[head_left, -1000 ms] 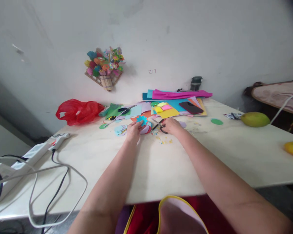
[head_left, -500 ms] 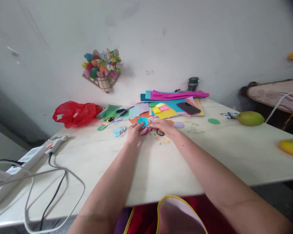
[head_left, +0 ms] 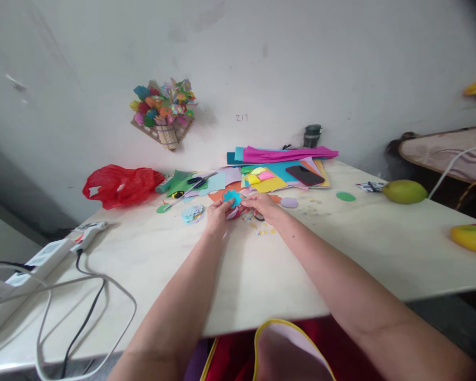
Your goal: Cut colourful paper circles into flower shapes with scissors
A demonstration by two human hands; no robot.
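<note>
Between the thumb and fingers of my left hand is a blue paper piece with a scalloped edge. My right hand is closed at the right edge of that piece; a dark loop, seemingly a scissors handle, shows under its fingers. The blades are too small to make out. A red and lilac round thing lies just below the blue piece. Paper scraps are scattered under my right hand. A pile of cut light blue pieces rests left of my left hand.
On the table are a red bag, coloured sheets, a phone, dark scissors and a green mango. A power strip with cables is at the left. A dark cup stands by the wall.
The view has shifted slightly, moving the surroundings a little left. Less of the dark loop shows beneath my right hand. The blue piece stays between my hands.
</note>
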